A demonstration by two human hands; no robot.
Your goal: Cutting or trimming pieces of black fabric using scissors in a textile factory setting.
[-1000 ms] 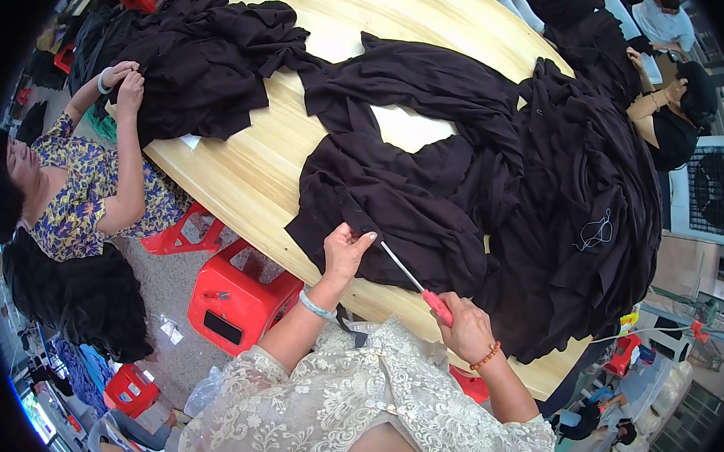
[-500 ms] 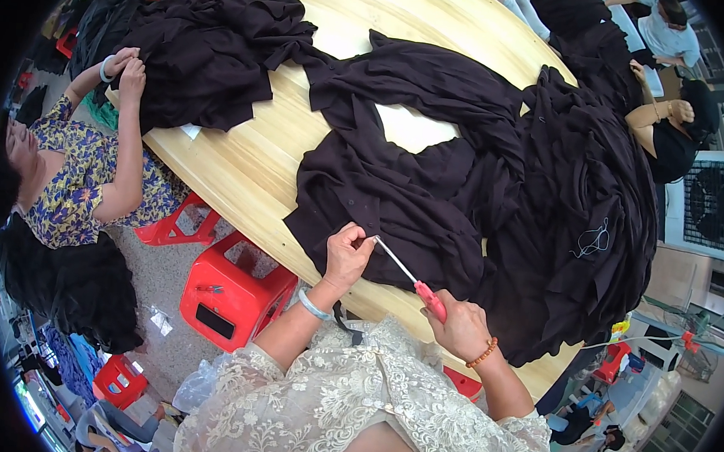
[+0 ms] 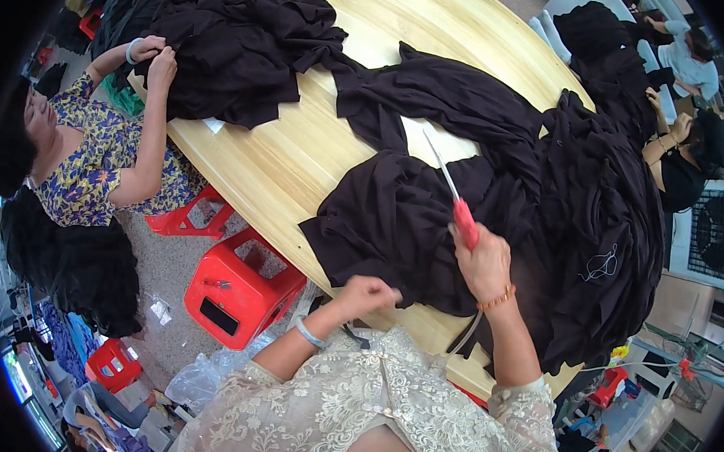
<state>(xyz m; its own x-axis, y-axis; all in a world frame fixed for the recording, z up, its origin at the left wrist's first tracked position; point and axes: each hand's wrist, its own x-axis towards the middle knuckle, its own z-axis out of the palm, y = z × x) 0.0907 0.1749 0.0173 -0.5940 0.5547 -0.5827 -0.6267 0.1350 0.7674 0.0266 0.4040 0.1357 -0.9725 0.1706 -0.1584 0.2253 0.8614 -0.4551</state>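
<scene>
In my right hand (image 3: 482, 262) is a tool with a red-pink handle (image 3: 464, 224) and a long, thin metal shaft. My fist wraps the handle, and the shaft points up and away over the table. Near the table's front edge, my left hand (image 3: 364, 299) is closed, its thumb and fingers pinched together. They meet the near edge of a dark, crumpled garment (image 3: 387, 227); what lies between them, if anything, I cannot make out. Beneath my right forearm runs a thin grey cord (image 3: 467, 336).
More dark garments (image 3: 599, 216) with a loose pale thread (image 3: 602, 264) cover the wooden table's (image 3: 274, 171) right side. At left, a person (image 3: 102, 144) handles a dark pile (image 3: 231, 61). A red stool (image 3: 246, 285) carries a phone (image 3: 219, 316). Other people are at far right.
My right hand has lifted the tool away from my left hand, up and slightly right. My left hand has come down toward the table's front edge, and the garment's folds have shifted.
</scene>
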